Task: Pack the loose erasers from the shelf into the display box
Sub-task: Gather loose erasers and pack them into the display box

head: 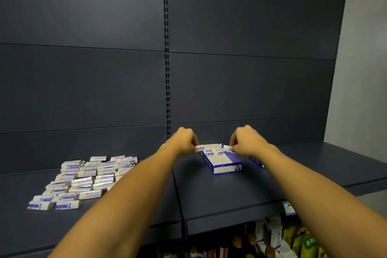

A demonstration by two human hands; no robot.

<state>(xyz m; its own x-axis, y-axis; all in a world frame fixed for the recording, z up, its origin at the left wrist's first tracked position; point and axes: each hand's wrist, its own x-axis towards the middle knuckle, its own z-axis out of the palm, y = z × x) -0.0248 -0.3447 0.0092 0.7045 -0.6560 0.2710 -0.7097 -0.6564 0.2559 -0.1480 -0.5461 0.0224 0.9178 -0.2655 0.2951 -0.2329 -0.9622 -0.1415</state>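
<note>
1. Both hands are at the far end of the display box (225, 162): the left hand (184, 142) pinches one eraser (200, 148) with curled fingers at the box's left far corner, and the right hand (248, 142) pinches another eraser (227, 148) at the right far corner.
2. Inside the box, a few packed erasers (213, 151) lie in the far part, between the two hands; the near part of the box shows its white floor.
3. Blue and white, the box lies on the right part of the shelf (219, 195), with its short printed wall toward the person.
4. A blue flap or lid (256, 161) shows under the right wrist, just beside the box; I cannot tell if it is joined to the box.
5. Many loose erasers (81, 180) lie in rough rows on the left part of the shelf, well apart from the box. The left forearm (125, 190) crosses in front of the right edge of this group and hides some of them.
6. A seam (177, 190) runs between the two shelf boards, from the upright slotted post (167, 69) toward the front edge.
7. Behind the box stands the dark back panel (251, 90), near the knuckles of both hands.
8. Between the box and the front edge the shelf surface is bare, and also to the right of the box up to the grey wall (364, 69).
9. Below the front edge, packaged goods (293, 239) and a small blue label (289, 208) are visible, blurred.
</note>
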